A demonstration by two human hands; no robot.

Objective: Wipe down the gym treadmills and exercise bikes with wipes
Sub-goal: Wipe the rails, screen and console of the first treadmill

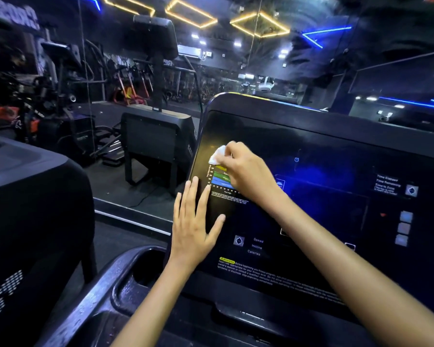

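Right hand (246,171) pinches wipe (217,155) on treadmill console (311,146), 10 o'clock corner; left hand (193,221) flat, fingers spread (likely bracing panel against wiping pressure).

Wipe (217,154) on console (311,209), seemingly above chart (221,177).

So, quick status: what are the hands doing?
Right hand pinching wipe on console. Left hand flat on console's left edge. Nothing in the way.
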